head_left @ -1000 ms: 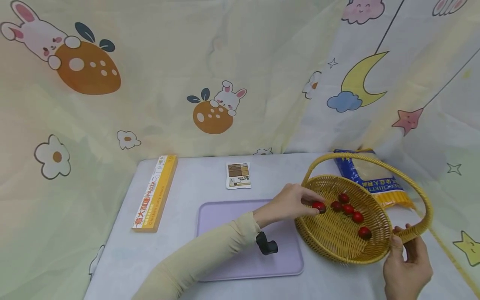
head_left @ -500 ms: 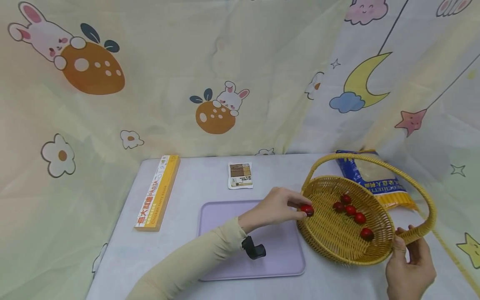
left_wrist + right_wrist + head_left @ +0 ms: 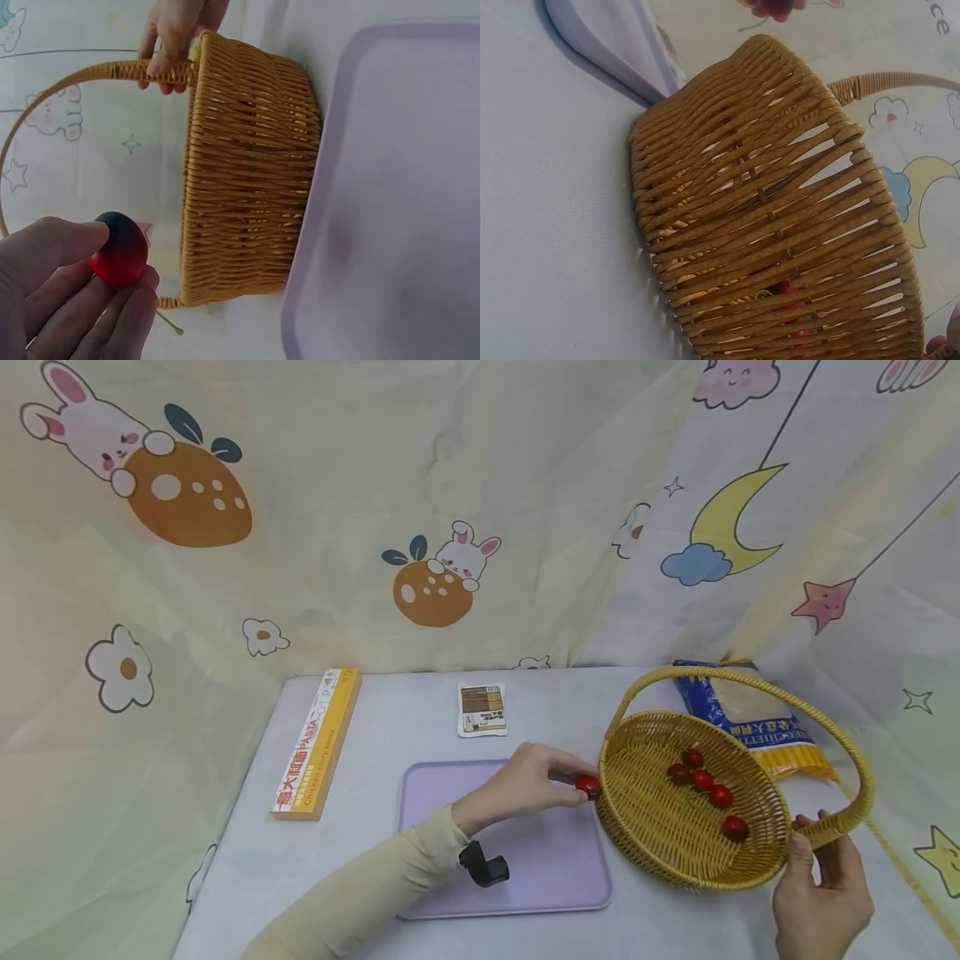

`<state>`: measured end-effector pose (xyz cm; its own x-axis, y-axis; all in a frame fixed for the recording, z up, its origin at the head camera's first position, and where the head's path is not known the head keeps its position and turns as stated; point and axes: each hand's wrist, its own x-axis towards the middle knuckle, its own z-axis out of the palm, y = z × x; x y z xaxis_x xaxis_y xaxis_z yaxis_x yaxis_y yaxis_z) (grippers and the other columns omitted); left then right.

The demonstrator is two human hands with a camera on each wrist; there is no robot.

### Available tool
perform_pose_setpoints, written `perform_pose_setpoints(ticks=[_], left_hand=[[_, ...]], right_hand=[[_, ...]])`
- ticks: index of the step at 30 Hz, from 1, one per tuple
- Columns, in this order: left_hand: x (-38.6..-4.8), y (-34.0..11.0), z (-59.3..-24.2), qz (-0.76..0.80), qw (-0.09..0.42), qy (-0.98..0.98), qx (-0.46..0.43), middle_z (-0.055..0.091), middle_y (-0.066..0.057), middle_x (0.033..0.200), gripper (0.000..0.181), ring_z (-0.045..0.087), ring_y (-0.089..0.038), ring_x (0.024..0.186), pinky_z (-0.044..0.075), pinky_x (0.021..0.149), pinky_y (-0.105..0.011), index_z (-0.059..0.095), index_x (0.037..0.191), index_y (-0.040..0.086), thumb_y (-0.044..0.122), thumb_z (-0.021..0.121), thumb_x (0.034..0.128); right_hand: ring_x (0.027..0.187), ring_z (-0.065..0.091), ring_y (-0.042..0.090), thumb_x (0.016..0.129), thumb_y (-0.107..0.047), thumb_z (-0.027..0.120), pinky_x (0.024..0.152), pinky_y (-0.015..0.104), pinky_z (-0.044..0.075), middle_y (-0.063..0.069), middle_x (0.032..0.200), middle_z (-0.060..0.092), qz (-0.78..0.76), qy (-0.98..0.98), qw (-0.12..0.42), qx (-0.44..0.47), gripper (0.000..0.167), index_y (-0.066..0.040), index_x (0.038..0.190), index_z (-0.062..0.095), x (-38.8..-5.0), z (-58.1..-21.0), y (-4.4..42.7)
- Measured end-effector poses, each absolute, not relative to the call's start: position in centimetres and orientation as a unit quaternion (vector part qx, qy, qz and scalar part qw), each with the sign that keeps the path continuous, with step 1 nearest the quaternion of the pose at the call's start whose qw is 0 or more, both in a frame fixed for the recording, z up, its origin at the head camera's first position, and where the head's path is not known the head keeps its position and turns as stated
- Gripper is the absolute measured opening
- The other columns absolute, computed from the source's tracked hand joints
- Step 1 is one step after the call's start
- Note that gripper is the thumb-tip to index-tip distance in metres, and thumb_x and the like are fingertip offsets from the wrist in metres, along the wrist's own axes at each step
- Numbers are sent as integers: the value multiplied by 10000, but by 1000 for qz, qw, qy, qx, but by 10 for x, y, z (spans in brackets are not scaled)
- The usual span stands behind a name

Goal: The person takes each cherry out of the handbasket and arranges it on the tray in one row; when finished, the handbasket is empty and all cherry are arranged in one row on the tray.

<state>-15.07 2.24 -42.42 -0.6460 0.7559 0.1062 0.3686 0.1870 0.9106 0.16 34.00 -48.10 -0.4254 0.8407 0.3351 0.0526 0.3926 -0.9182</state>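
Observation:
My left hand (image 3: pixel 517 787) pinches a dark red cherry (image 3: pixel 588 787) between thumb and fingers. In the head view it is just left of the wicker basket (image 3: pixel 656 839), above the right edge of the lilac tray (image 3: pixel 551 868). The left wrist view shows the cherry's green stem (image 3: pixel 171 323) hanging below my fingers. My right hand (image 3: pixel 821 885) grips the base of the basket's handle (image 3: pixel 832 827) at its right side. Inside the basket lie several more cherries (image 3: pixel 702 780), partly visible through the weave in the right wrist view.
A yellow and white pasta box (image 3: pixel 317 743) lies at the left of the table. Behind the tray is a small brown and white sachet (image 3: pixel 482 710). A blue and yellow pasta bag (image 3: pixel 765 731) lies behind the basket, partly covered by its handle. A patterned curtain (image 3: pixel 525 527) hangs behind.
My left hand has lifted the cherry out over the basket's left rim and moved left to above the tray's edge. The right hand keeps its hold on the basket handle.

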Motion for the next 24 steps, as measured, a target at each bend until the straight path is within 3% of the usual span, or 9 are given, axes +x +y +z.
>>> perform_pose_setpoints(ticks=[10,15,24], left_hand=[[-146,2,-433,526,186,752,351,782,97,1167,339,713,34,1031,576,910,-207,787,1228,182,107,803,899],[-143,-14,-438,527,188,765,319,789,128,1125,343,723,20,1022,589,909,-267,791,1223,228,149,815,890],[-138,-45,-450,545,190,774,260,797,116,1105,361,751,-42,1021,574,918,-247,785,1234,169,180,831,876]], right_hand=[[1126,661,-40,1004,-106,680,986,98,493,-166,1200,729,455,-714,434,-307,413,-159,1413,652,2,-481,340],[1144,653,-43,1008,-134,676,1004,106,488,-162,1217,726,450,-718,427,-316,418,-178,1423,643,1,-482,341],[1144,649,-50,1011,-146,676,1014,111,485,-161,1223,724,442,-721,429,-317,416,-180,1424,643,2,-481,340]])
